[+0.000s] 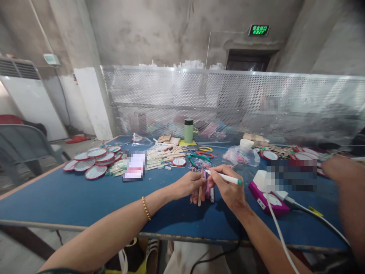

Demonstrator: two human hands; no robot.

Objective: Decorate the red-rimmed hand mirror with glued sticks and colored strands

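Near the middle of the blue table [99, 201], my left hand [194, 186] is closed round a flat wooden stick [200, 195]. In my right hand [229, 188] is a white marker [226, 176] with a green end, its tip pointing left at the top of the stick. Beside the stick, between the hands, lie a purple marker [207, 190] and a white one [212, 195]. Just beyond my hands sits a tangle of small coloured pieces [202, 163] with teal-handled pliers [192, 161].
Round red-rimmed discs [97, 173] are piled at the left, near wooden sticks [159, 158] and a phone [135, 167]. A green bottle [188, 131] stands behind. At the right are a magenta device [265, 199], a cable, and another person's arm [350, 198].
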